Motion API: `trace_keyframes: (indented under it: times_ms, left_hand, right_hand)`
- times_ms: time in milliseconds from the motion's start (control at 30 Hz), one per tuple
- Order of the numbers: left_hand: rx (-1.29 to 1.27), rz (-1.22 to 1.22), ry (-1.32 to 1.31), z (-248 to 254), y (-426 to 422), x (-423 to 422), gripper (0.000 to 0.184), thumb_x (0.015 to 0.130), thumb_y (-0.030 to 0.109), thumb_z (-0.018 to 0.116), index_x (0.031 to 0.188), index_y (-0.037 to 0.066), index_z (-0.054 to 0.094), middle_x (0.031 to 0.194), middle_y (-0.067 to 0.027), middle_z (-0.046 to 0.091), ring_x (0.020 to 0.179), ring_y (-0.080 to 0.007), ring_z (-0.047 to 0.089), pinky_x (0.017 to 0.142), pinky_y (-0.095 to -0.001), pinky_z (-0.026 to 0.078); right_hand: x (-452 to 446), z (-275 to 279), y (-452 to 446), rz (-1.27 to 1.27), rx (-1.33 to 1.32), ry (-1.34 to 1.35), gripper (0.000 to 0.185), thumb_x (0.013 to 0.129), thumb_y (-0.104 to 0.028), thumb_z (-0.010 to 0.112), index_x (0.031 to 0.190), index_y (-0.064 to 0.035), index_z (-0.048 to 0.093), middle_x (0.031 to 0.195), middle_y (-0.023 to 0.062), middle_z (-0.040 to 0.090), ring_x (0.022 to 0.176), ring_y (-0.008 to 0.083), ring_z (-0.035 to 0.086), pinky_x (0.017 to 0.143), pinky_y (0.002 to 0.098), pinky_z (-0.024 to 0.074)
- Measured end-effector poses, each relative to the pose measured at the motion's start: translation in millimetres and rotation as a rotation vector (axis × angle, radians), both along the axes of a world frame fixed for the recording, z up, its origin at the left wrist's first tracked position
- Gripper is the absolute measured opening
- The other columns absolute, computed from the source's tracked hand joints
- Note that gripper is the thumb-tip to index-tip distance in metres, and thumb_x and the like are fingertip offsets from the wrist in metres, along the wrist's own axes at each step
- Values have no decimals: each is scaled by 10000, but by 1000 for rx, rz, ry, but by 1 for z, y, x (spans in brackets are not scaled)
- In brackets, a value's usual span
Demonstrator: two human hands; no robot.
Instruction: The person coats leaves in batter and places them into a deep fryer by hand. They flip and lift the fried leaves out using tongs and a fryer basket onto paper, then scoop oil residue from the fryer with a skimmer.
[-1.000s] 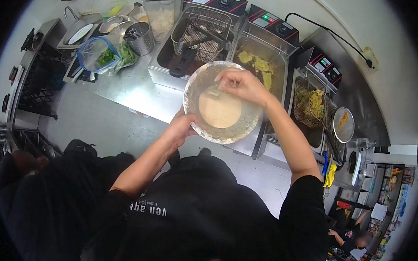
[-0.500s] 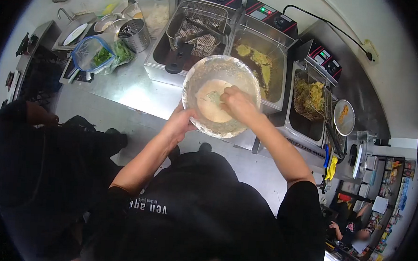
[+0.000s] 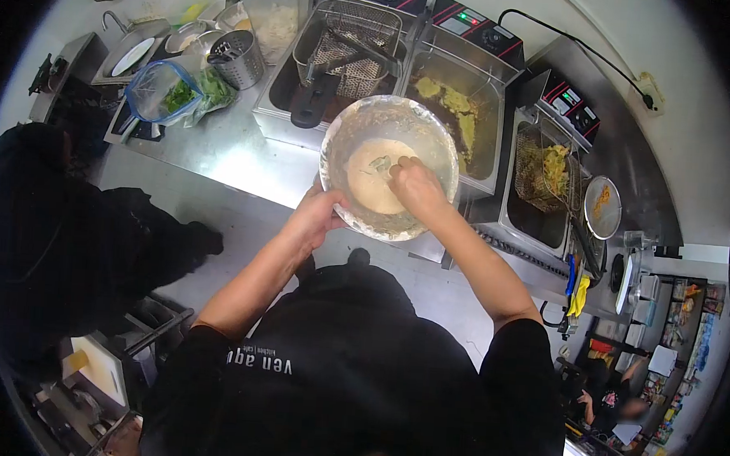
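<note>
A metal mixing bowl (image 3: 337, 127), crusted with batter along its rim, holds pale creamy batter (image 3: 365, 191). My left hand (image 3: 320, 216) grips the bowl at its near left side, thumb over the rim. Inside the bowl, my right hand (image 3: 420, 191) has its fingers pinched together at the batter's surface. A batter-coated green leaf (image 3: 378, 164) lies at those fingertips, partly hidden by them. Just beyond the bowl, a fryer (image 3: 493, 111) contains oil with yellow fried pieces (image 3: 457, 99) floating in it.
An idle fryer basket (image 3: 362, 42) with tongs sits behind the bowl. Another basket (image 3: 541, 167) at right holds fried food beside a strainer (image 3: 602, 206). On the left counter are a bag of green leaves (image 3: 178, 94) and a utensil holder (image 3: 237, 60). A person in black (image 3: 68, 229) stands at left.
My right hand has shifted slightly inside the bowl, and more of the leaf shows. The person at left has moved back, uncovering a cutting board. My left hand keeps its hold.
</note>
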State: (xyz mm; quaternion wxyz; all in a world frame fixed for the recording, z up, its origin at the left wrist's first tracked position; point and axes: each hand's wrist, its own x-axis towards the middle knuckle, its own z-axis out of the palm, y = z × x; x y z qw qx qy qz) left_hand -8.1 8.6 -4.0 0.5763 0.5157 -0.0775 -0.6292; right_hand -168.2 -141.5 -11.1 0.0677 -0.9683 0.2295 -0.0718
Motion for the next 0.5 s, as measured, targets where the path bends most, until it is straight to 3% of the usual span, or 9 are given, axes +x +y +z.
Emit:
trace_keyframes:
  times_ms: [67,200,500]
  left_hand:
    - [8,-13,42,-1,0,1,712,730,0,512,1402,72,290,1165,-150,544,929,-260,617,743,-385,571]
    - [11,25,4,6,0,-2,617,720,-11,514,1317,-18,359,1165,-152,556,934,-255,637,774,-402,580]
    - [8,18,-14,12,-1,-3,596,721,-4,519,1297,-29,370,1146,-156,564,926,-255,636,766,-405,577]
  right_hand:
    - [-1,8,-3,-57,179,47,214,777,-180,657,753,32,665,852,183,619,857,321,614,760,406,518]
    - [1,3,-12,-151,194,13,240,794,-203,652,747,32,673,851,182,628,838,323,624,749,412,518]
    - [10,2,14,-95,-126,65,198,758,-170,637,737,25,663,854,163,615,862,310,605,744,409,522]
